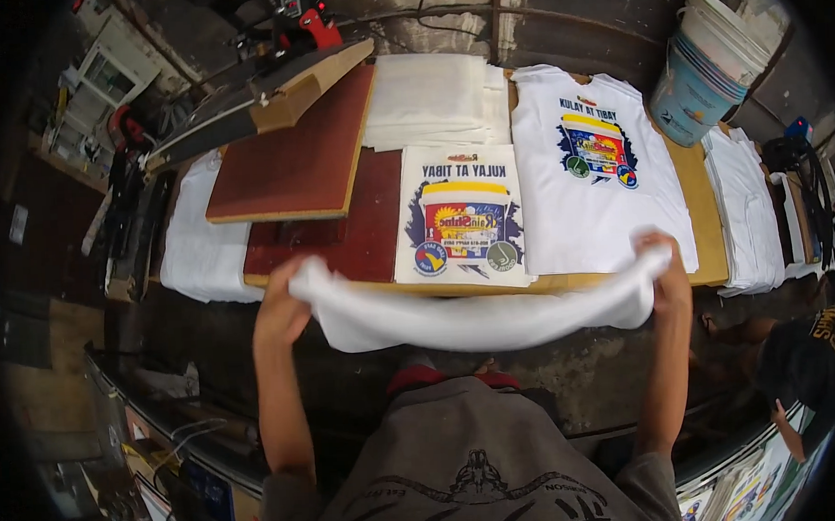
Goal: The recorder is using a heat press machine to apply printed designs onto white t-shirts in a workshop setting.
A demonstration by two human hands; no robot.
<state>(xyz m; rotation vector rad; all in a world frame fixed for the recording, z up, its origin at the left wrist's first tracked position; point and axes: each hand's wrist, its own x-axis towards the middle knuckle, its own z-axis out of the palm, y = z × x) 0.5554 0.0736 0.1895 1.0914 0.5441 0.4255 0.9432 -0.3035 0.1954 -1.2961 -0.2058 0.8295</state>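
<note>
My left hand (pixel 289 299) and my right hand (pixel 657 269) grip opposite ends of a white cloth (pixel 476 318), which sags between them, slightly blurred, over the table's front edge. Beyond it lie a paper transfer sheet (pixel 458 217) with a mirrored colourful bucket design and, to its right, a white shirt (pixel 541 218) bearing the same design the right way round. A dark red board (pixel 333 255) is behind my left hand, beneath the open platen (pixel 282 145) of a heat press. Blank white sheets (pixel 424 97) are stacked at the back.
Stacked buckets (pixel 689 81) stand at the back right beside folded white garments (pixel 737 209). More white fabric (pixel 197 228) lies on the left. Another person (pixel 794 356) is at the lower right by piles of printed sheets. Equipment with a red handle (pixel 319 27) sits against the back wall.
</note>
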